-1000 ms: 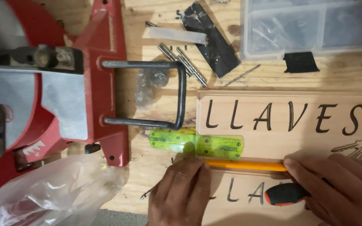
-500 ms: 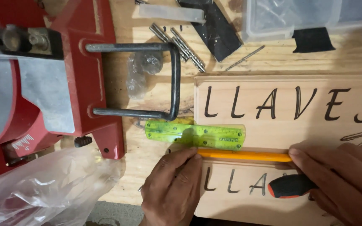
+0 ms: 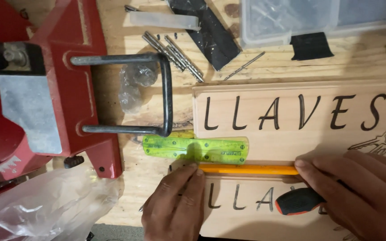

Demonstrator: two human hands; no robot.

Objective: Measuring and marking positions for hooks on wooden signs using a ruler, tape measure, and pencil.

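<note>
Two light wooden boards with dark carved lettering lie side by side, an upper board [image 3: 300,120] and a lower board [image 3: 242,209]. A green see-through ruler [image 3: 195,149] rests across the upper board's left end. Along the seam between the boards lies a yellow pencil [image 3: 249,169]. My left hand [image 3: 175,205] presses its fingertips on the pencil's left end and the ruler's lower edge. My right hand [image 3: 358,192] touches the pencil's right end with a fingertip and covers a tool with an orange-and-black handle [image 3: 298,201] lying on the lower board.
A red mitre saw base [image 3: 54,98] with a black metal loop [image 3: 164,89] fills the left. A clear plastic bag [image 3: 41,209] lies at lower left. Drill bits [image 3: 179,53], a black sanding strip [image 3: 211,31], a clear organiser box [image 3: 291,20] and a black block [image 3: 311,45] sit along the back.
The view has shifted, so the saw, boards and hands sit lower-left in the frame. The hands, pencil and ruler keep the same places relative to the boards.
</note>
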